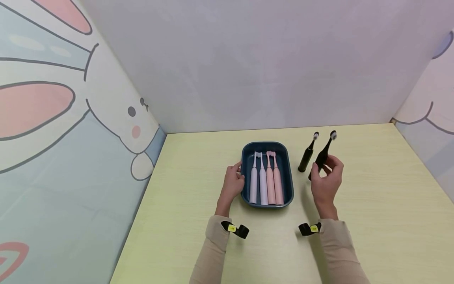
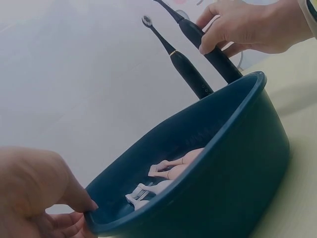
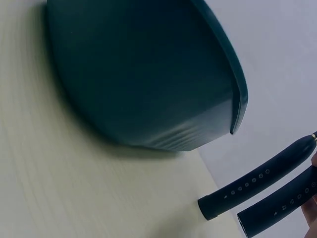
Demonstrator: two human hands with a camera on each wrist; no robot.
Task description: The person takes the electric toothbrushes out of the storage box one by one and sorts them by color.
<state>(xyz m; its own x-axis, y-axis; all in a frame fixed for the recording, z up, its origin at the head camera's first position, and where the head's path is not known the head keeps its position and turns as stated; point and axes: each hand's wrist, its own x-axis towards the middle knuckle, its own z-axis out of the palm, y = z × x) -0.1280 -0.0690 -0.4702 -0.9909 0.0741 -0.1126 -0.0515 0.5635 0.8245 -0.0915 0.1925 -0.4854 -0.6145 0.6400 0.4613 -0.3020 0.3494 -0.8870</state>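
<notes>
A dark blue plastic bin (image 1: 267,144) holds several electric toothbrushes lying side by side: white toothbrushes (image 1: 263,185) on the left and pink toothbrushes (image 1: 278,185) on the right. My left hand (image 1: 233,182) grips the bin's left side; in the left wrist view its thumb (image 2: 81,198) lies over the rim and the other fingers are outside. To the bin's right, my right hand (image 1: 327,177) holds a black electric toothbrush (image 1: 322,157) by its handle, brush head up. Just left of it a second black electric toothbrush (image 1: 306,157) stands upright on the table.
The pale wooden tabletop (image 1: 184,189) runs back to a plain light wall (image 1: 248,67). A wall with a cartoon rabbit (image 1: 117,110) borders the left side, and another printed wall (image 1: 429,130) the right.
</notes>
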